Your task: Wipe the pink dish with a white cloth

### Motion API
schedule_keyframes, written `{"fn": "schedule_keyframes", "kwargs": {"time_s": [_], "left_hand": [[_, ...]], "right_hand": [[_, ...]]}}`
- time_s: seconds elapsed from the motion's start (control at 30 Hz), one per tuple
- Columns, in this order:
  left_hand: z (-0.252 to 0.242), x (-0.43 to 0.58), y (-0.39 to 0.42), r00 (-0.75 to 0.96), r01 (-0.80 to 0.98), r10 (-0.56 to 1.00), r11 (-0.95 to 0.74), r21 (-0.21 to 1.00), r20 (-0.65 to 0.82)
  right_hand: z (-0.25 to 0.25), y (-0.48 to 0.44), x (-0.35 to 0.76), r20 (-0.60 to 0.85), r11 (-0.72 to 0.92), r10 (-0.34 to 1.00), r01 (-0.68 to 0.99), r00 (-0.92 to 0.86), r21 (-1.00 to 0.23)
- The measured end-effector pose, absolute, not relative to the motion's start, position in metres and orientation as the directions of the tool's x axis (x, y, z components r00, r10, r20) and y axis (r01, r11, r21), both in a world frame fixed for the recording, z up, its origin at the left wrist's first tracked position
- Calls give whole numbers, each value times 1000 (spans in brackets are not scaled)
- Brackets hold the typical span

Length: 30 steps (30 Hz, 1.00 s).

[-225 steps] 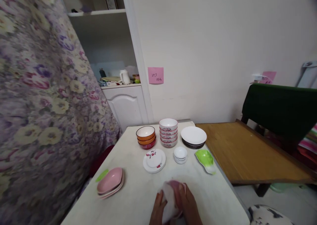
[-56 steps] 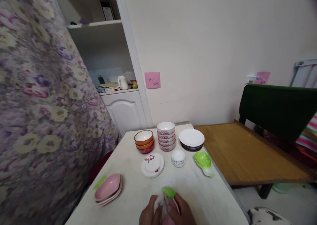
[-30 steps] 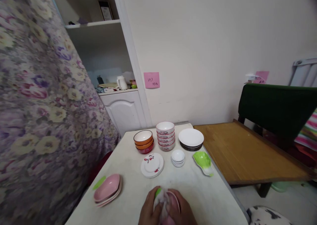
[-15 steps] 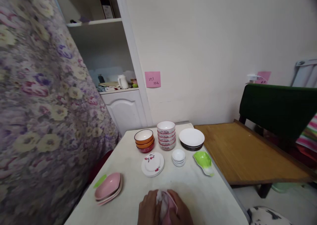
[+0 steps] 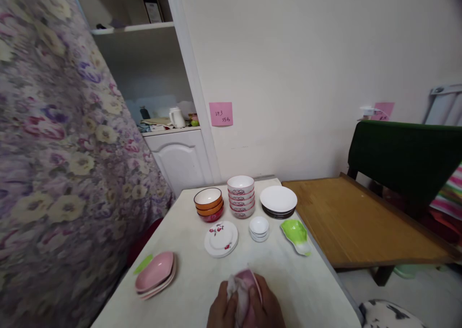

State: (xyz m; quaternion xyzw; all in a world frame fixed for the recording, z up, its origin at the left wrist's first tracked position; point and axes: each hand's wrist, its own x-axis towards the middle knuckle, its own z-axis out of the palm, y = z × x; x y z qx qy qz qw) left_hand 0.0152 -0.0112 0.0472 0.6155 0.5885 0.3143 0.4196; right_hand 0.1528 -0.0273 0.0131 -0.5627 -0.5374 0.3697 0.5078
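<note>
At the near edge of the table, my right hand (image 5: pixel 267 303) grips a pink dish (image 5: pixel 249 277) by its right side. My left hand (image 5: pixel 223 306) is closed on a crumpled white cloth (image 5: pixel 238 294), which it presses against the inside of the dish. The lower part of the dish is hidden by my hands and the frame's edge. Off to the left lie stacked pink dishes (image 5: pixel 156 272) with a green leaf-like end. Ahead of my hands sit white flowered plates (image 5: pixel 221 240) and small white bowls (image 5: pixel 259 226).
Orange-and-red bowls (image 5: pixel 208 200), a tall stack of white patterned bowls (image 5: pixel 241 193) and white-and-black plates (image 5: pixel 278 199) stand toward the back. A green cabbage-shaped dish (image 5: pixel 296 234) is near the right edge. A wooden table (image 5: pixel 346 222) adjoins on the right; a flowered curtain (image 5: pixel 72 150) hangs left.
Both hands, with the pink dish and cloth, have shifted slightly right. The dish is turned so more of its rim shows. The whole view has moved a little.
</note>
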Motion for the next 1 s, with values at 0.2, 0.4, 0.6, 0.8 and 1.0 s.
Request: {"fn": "schedule_keyframes", "kwargs": {"time_s": [0.2, 0.4, 0.6, 0.8, 1.0], "left_hand": [[52, 14, -9, 258, 472, 966, -136, 871, 11], [32, 21, -7, 58, 342, 993, 72, 937, -98], [58, 21, -10, 241, 522, 970, -103, 847, -31], [56, 20, -6, 197, 483, 980, -72, 873, -28], [40, 15, -4, 104, 458, 992, 13, 889, -68]], "right_hand": [[24, -26, 164, 114, 101, 993, 235, 43, -967], [16, -24, 161, 112, 66, 972, 217, 208, -974], [32, -26, 169, 121, 107, 991, 230, 49, -967], [21, -21, 171, 96, 84, 994, 186, 56, -979], [23, -23, 167, 80, 47, 980, 177, 181, -983]]}}
